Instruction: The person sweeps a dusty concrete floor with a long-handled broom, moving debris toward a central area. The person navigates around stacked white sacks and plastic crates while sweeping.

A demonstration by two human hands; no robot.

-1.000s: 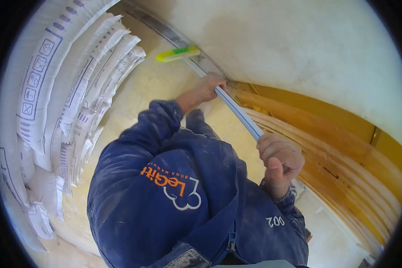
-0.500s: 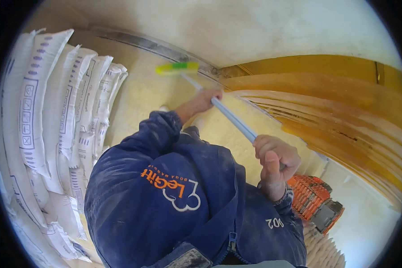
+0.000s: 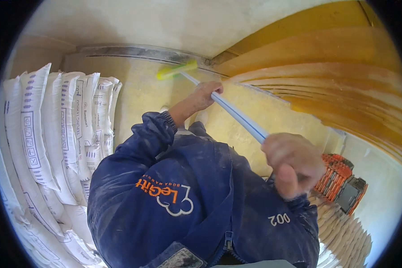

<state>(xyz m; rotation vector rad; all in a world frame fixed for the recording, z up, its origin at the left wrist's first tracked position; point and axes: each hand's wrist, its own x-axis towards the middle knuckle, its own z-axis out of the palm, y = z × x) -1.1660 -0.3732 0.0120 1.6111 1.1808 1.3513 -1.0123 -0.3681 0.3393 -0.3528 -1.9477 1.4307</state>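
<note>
A broom with a light blue handle [image 3: 241, 117] runs slantwise across the view. Its bright yellow-green head [image 3: 176, 69] lies on the floor by the foot of the far wall and is smeared by motion. My left hand [image 3: 205, 94] is wrapped round the lower handle, nearer the head. Higher up, my right hand [image 3: 292, 163] is closed round the handle's upper part; this hand is blurred, and the handle's end is hidden inside it.
Stacked white sacks [image 3: 49, 134] rise along the left side. At the right stand large orange-brown panels [image 3: 317, 76]. Orange and black crates [image 3: 341, 181] sit farther right, beside a row of beige sacks [image 3: 344, 228]. The floor [image 3: 138, 89] is pale yellow.
My right hand has moved right and toward me with the handle's upper end. The broom head has tilted while staying near the wall. The view has shifted too.
</note>
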